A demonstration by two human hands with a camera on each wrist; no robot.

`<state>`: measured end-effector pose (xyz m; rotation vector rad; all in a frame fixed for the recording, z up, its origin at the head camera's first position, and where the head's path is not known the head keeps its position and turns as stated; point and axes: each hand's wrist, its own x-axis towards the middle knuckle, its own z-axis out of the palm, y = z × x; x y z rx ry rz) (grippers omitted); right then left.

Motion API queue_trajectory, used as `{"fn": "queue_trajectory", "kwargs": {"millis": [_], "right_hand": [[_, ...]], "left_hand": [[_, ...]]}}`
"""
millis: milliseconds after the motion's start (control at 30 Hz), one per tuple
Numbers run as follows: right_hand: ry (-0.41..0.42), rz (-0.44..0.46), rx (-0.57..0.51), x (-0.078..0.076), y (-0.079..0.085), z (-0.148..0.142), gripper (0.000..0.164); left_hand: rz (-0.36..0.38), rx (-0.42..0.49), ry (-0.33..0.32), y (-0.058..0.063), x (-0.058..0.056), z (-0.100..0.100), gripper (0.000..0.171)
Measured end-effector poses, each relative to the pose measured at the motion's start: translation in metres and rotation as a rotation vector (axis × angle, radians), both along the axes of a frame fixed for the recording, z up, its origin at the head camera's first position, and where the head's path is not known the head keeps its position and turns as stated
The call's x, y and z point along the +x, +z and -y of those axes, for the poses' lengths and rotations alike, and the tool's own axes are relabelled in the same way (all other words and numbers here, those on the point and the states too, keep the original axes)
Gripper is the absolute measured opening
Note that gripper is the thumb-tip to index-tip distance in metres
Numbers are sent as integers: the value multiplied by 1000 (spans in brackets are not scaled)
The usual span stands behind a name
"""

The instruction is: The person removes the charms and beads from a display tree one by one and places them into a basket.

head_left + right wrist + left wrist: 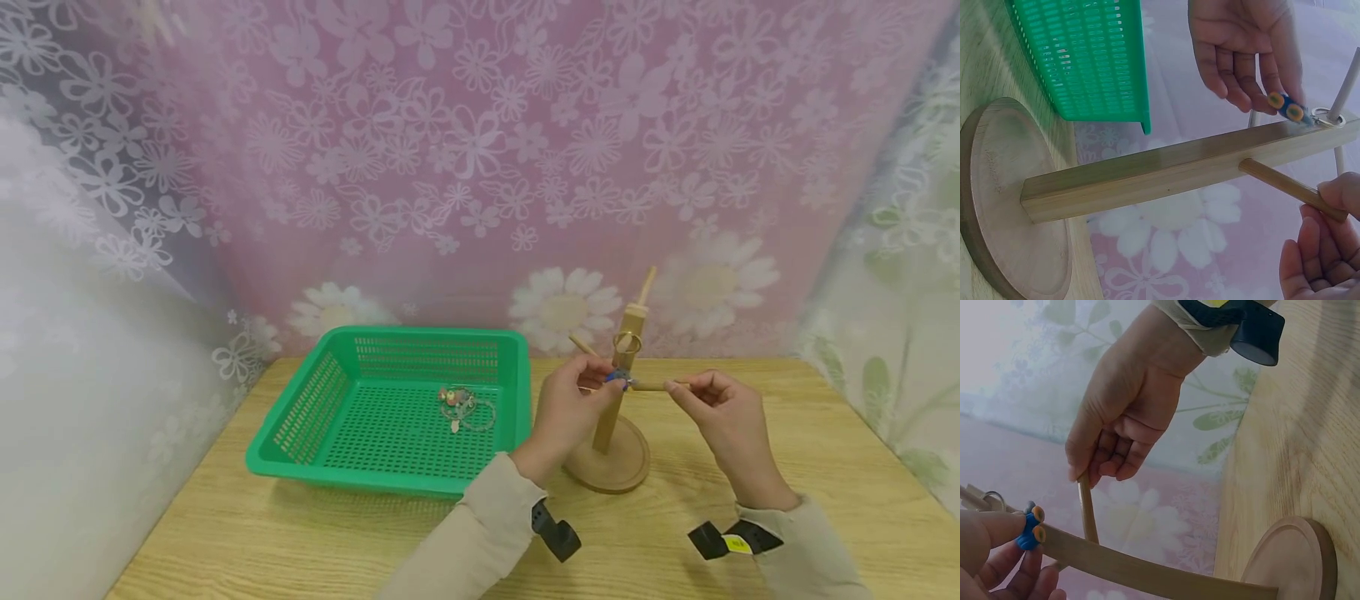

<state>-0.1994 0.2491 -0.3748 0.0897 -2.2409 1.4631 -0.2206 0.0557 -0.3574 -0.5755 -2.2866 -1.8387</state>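
We note left hand (pixel 564 406) pinching blue charm (pixel 617 377) w/ fingertips, against post of wooden stand (pixel 609 450). Right hand (pixel 723 417) fingers curled, pinching stand's side peg (pixel 660 386). Green basket (pixel 300 417) beside stand.

Both forearms reach forward from the lower edge of the head view, in pale beige sleeves, each with a dark camera mount strapped at the wrist. The left hand (pixel 567 402) is raised with its palm turned toward the right; its fingers (pixel 1244 69) are bent and close together, and the fingertips pinch a small blue piece (pixel 1286 107). The right hand (pixel 722 414) is at about the same height, well apart from the left, its back toward the head camera. Its fingers (pixel 1112 456) are curled inward, and the thumb and forefinger pinch the end of a peg (pixel 1288 187).
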Motion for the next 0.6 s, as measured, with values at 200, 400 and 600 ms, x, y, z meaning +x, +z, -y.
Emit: {"fn": "queue_trajectory", "kwargs": {"millis": [200, 400, 600], "right_hand": [[2, 2, -14, -1, 2, 0, 9], [1, 0, -6, 0, 2, 0, 13], [13, 2, 0, 0, 1, -1, 12]], "left_hand": [[34, 36, -9, 6, 2, 7, 14], [19, 64, -37, 16, 7, 12, 15], [-15, 98, -35, 25, 13, 19, 16]]}}
